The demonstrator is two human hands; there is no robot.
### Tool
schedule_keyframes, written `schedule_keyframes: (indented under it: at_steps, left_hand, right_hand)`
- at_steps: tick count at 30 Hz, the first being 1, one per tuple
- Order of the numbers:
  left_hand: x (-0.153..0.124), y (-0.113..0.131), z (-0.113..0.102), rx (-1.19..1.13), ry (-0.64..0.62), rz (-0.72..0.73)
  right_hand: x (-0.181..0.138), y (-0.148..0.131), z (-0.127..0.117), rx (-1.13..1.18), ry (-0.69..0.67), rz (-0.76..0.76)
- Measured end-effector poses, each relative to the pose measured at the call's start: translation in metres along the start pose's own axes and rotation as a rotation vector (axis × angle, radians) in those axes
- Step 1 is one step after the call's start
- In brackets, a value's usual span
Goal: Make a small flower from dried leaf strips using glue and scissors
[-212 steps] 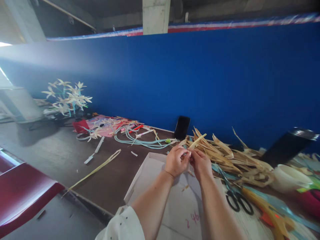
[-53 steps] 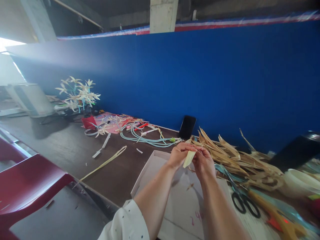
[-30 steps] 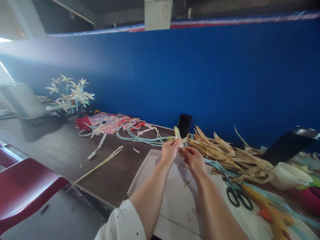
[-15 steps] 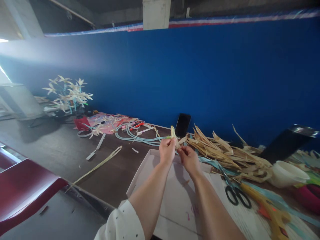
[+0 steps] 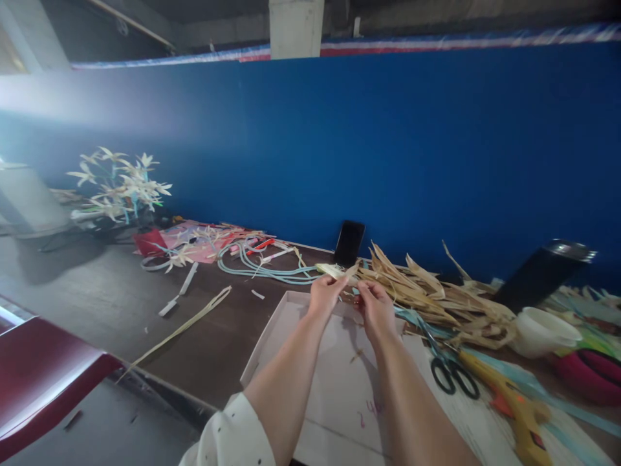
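Note:
My left hand point(image 5: 324, 294) is closed around a pale, greenish-white corn husk piece point(image 5: 330, 269), whose end sticks out to the left above the fingers. Close on its right, my right hand point(image 5: 377, 309) pinches the husk's other end with thumb and forefinger; the exact grip is partly hidden. Both hands are raised above the far end of a shallow white cardboard box lid point(image 5: 310, 382). Small brown scraps point(image 5: 358, 355) lie in the lid. Just behind the hands leans a dark phone point(image 5: 349, 241).
Dried corn husks point(image 5: 427, 291) lie to the right, near black-handled scissors point(image 5: 455, 377), a yellow glue gun point(image 5: 514, 404), a white cup point(image 5: 544, 331) and a black flask point(image 5: 541, 275). Light blue cords point(image 5: 247, 266) and husk flowers point(image 5: 129, 184) are on the left. A blue partition point(image 5: 388, 142) stands behind.
The husk piece has tipped from upright to lying leftward over my left hand. My hands have turned it, and small scraps now show lower in the lid. The view has shifted slightly right.

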State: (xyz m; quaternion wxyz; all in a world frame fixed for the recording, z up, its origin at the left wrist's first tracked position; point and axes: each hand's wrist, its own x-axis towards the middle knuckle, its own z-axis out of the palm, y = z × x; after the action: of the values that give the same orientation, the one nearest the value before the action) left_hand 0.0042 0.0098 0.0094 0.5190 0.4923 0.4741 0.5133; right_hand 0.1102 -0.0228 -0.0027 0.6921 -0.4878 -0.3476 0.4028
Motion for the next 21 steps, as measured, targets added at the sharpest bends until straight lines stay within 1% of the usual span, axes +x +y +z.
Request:
schedule_keyframes:
  at_steps: [2,6,9,12,17,21]
  left_hand:
    - [-0.0039,0.0037,0.0022,-0.014,-0.049,-0.004]
    - [-0.0060,0.0035,0.0046,-0.077,-0.071,-0.018]
    - [-0.0045,0.0002,0.0053,-0.178,-0.113,-0.055]
    - [-0.0056,0.0000,0.0058,-0.277,-0.129,-0.078]
    - [-0.0071,0.0018,0.0058,-0.351,-0.092,-0.104]
    - [-0.0031,0.0009,0.0039,-0.343,-0.028,-0.105]
  right_hand:
    - [0.0021,0.0007,-0.0020,0.039,-0.004,-0.023]
    - [0.0040,0.0008,-0.0017,0.047,-0.009,-0.073]
    - [0.0030,-0.0010,0.0015,0.106,-0.003,-0.077]
    - [0.0014,-0.0016,0.0038,0.129,-0.002,-0.067]
    - [-0.0003,-0.0016,0.0042,0.050,0.014,-0.048]
    - [-0.0032,-0.0061,0.0041,-0.111,0.031,-0.071]
